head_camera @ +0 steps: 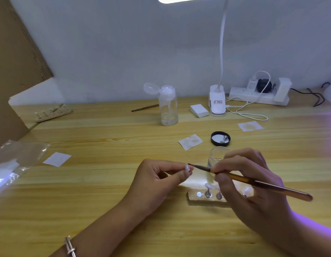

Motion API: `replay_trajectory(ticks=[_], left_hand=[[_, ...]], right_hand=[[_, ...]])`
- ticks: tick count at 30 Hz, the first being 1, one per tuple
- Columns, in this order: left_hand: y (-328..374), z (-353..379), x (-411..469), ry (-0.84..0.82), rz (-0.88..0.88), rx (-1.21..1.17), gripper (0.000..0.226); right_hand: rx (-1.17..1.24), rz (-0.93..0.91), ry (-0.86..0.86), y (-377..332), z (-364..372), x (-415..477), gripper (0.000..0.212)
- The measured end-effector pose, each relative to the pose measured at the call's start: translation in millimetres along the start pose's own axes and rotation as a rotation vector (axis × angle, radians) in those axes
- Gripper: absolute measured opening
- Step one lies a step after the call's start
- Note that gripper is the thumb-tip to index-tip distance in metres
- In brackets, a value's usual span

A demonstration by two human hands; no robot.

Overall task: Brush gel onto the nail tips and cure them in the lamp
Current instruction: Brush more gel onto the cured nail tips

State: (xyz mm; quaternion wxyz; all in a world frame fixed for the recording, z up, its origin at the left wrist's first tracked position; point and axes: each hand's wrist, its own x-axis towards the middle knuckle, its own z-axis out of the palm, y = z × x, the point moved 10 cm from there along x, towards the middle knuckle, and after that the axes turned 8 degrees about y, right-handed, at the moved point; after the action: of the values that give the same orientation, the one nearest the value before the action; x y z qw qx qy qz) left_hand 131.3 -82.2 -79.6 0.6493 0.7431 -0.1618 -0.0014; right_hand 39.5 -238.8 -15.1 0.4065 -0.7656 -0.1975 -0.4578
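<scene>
My left hand (157, 179) pinches a small clear nail tip (187, 167) between thumb and forefinger above the table. My right hand (248, 182) grips an amber-handled brush (253, 180), and its dark bristle end touches the nail tip. Just below my hands lies a holder strip (201, 198) with metal pegs, two of them carrying clear nail tips (209, 186); my right hand hides part of it. Behind my right fingers stands an open glass gel jar (216, 154), with its black lid (220, 139) lying further back. Purple light glows at the right edge; the curing lamp itself is out of view.
A clear pump bottle (168, 106) stands mid-table with a second brush (144, 108) behind it. A clip desk lamp (217, 102), wipe pads (199, 110), power strip (259, 95) and cables sit at the back right. Another tip holder (53, 113) lies far left, a plastic bag (12, 164) near left.
</scene>
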Motion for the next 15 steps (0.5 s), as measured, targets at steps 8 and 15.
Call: replay_trajectory(ticks=[8, 15], left_hand=[[-1, 1, 0, -0.002, -0.017, -0.023, 0.011], [7, 20, -7, -0.125, 0.069, 0.195, 0.011]], right_hand=[[0.062, 0.005, -0.011, -2, -2, 1, 0.008], [-0.011, 0.143, 0.141, 20, -29, 21, 0.010]])
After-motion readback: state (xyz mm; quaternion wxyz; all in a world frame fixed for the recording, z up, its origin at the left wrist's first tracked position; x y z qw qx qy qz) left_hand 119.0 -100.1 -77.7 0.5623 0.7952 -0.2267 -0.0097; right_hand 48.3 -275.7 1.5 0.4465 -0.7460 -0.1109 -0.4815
